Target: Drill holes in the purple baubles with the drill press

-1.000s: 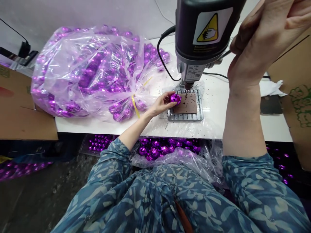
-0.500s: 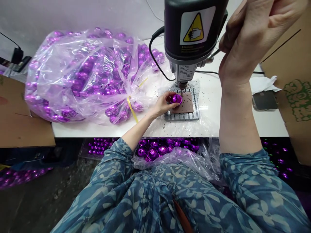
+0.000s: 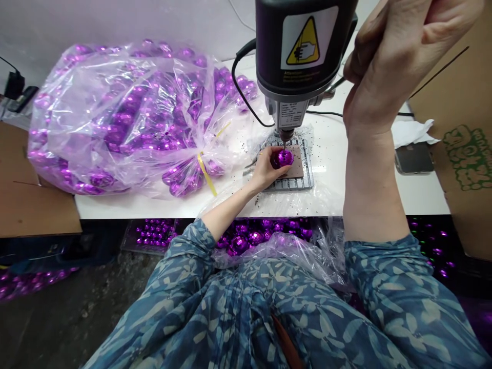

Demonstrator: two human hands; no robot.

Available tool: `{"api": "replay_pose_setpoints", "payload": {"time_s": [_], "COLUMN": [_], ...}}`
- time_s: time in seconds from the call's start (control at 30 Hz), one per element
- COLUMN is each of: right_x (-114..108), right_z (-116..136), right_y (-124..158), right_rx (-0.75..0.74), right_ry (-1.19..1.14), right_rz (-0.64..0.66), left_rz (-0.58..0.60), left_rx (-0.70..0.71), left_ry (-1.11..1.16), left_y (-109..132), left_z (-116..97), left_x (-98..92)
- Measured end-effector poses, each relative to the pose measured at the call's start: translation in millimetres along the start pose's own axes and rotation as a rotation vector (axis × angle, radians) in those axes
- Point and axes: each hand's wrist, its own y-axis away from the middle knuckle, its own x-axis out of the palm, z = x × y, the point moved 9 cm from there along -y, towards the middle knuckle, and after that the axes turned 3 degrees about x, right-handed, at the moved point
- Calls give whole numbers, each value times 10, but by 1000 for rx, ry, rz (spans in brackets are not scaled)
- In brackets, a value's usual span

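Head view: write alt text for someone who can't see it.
The left hand holds a faceted purple ball over a brown board, beneath a drill press. The right hand grips its lever. A clear bag of purple balls lies to the left.

Blue top [image 3: 238,312], pale leaf-patterned; matching sleeves [image 3: 182,256]

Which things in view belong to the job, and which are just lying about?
Job:
purple ball, in left hand
drill press, right hand at its lever
brown board below the ball
metal base
bagged purple balls, probably

Likely just lying about:
dark phone
crumpled white paper beside it
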Motion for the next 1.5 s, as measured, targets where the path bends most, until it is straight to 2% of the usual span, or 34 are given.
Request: {"api": "replay_pose_setpoints", "payload": {"time_s": [0.17, 0.27, 0.43, 0.57, 0.93, 1.1, 1.23, 1.37, 1.5], "right_x": [12, -36, -189, -284, -494, -579, -586, -457, -179], "right_z": [-2, 24, 133, 183, -83, -178, -212, -41, 196], "right_y": [15, 69, 369, 616, 773, 849, 916, 787, 385], "right_rx": [20, -32, -192, -240, -345, -422, -421, -362, -223], "right_ry": [8, -27, -85, -62, -82, -36, 40, 83, 106], "right_rz": [13, -15, -73, -103, -164, -209, -194, -157, -74], "left_rz": [15, 30, 44, 45, 47, 42, 37, 33, 15], "left_rx": [-24, -6, 1, 0, 7, 7, -4, -11, 0], "left_ry": [111, 96, 90, 89, 96, 83, 71, 93, 68], "left_y": [-4, -5, 6, 8, 19, 36, 53, 32, 64], "left_z": [95, 89, 78, 77, 17, -13, -7, 7, -53], "left_x": [100, 94, 94, 92, 58, 51, 52, 58, 24]}}
